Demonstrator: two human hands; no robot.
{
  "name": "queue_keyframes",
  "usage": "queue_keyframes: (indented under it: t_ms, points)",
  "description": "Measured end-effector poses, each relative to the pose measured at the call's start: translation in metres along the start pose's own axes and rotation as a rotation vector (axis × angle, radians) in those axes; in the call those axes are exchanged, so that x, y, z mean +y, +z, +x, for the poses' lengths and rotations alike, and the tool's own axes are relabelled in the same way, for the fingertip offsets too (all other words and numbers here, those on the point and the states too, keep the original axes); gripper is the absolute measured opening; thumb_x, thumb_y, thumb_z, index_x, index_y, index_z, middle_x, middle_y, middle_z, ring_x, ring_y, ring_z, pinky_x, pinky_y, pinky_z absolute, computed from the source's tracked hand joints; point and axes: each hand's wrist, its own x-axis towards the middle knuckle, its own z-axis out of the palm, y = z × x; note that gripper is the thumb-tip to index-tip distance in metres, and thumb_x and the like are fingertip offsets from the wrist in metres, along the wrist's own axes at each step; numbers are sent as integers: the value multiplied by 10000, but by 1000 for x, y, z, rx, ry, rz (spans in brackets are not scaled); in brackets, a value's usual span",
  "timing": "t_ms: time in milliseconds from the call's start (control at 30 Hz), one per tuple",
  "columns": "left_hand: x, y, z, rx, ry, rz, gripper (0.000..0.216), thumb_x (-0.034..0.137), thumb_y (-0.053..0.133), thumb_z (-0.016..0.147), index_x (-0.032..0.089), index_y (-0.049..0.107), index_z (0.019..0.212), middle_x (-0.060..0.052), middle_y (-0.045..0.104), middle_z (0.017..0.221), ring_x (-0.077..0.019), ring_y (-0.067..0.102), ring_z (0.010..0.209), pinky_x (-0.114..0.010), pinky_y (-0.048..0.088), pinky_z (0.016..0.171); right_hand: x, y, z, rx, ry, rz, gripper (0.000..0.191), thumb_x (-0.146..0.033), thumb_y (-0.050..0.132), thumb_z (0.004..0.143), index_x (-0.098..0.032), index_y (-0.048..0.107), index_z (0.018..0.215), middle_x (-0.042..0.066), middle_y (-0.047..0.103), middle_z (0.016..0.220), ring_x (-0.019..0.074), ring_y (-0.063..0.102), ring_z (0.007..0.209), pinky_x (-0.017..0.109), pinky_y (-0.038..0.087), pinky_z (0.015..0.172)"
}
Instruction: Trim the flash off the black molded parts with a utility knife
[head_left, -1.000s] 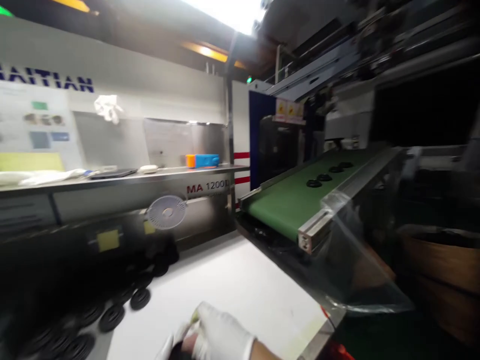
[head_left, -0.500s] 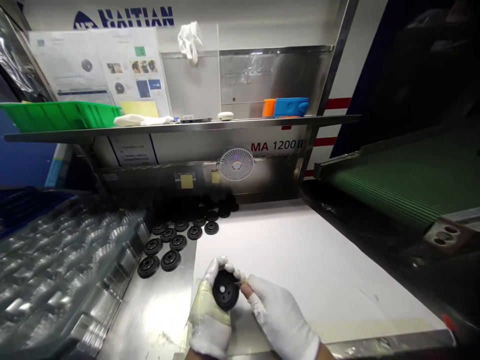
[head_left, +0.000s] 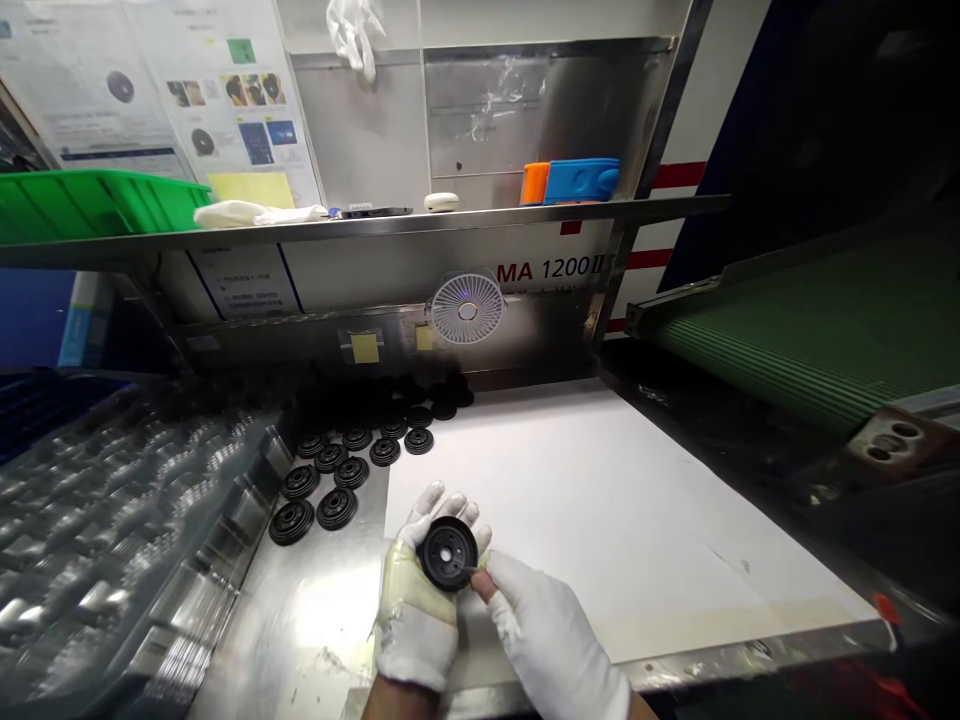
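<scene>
Cradling the black disc (head_left: pixel 442 568) palm-up, the left hand (head_left: pixel 414 600) is at the near-left part of the white sheet (head_left: pixel 615 510), its gloved fingers spread behind the piece. So that's where the disc is: off the desk (head_left: pixel 315 600), face up in the glove, over the sheet's left margin.

And here's the right hand (head_left: pixel 551 625), above the sheet's near edge, thumb and finger brought in narrow against the lower right of the disc's rim. Something thin seems to show at those tips, but it's dark and small there; I can't tell whether they pinch a tool, a sliver of material or simply the rim.

The step in hand looks like close work on that rim, one piece at a time, judging by how the two hands meet. What does the next move call for? A steady left palm, I'd say, and a light, precise touch from the right, perhaps with the disc turned a little to offer fresh edge.

Around them: a cluster of similar discs (head_left: pixel 337 508) lies left of the sheet, a few over its far-left corner. Farther left of the sheet sit clear plastic trays (head_left: pixel 180 530), stacked; to its right runs a green conveyor belt (head_left: pixel 787 330).
</scene>
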Motion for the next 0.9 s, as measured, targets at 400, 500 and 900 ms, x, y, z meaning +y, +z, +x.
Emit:
queue_keyframes:
  t_ms: [400, 500, 900]
  points:
    - [2, -3, 3, 13, 67, -116, 131, 123, 612, 716, 181, 544, 812, 22, 528, 633, -104, 542, 611, -284, 488, 648, -9, 9, -9, 39, -11, -96, 299, -357, 276, 924, -249, 457, 712, -31, 567, 638, 157, 515, 543, 276, 304, 498]
    - [3, -6, 1, -21, 43, -88, 206, 115, 596, 709, 180, 560, 902, -24, 583, 745, -148, 583, 715, -334, 496, 716, -9, 11, -11, 43, -13, -62, 295, -357, 273, 923, -250, 472, 731, -28, 571, 642, 158, 513, 548, 276, 310, 508]
    - [0, -8, 7, 17, -61, -185, 102, 79, 581, 690, 164, 572, 746, -6, 553, 589, -127, 540, 575, -278, 480, 591, -1, 9, -9, 40, 20, -12, 253, -330, 288, 915, -256, 471, 756, -25, 566, 678, 161, 522, 591, 279, 326, 544]
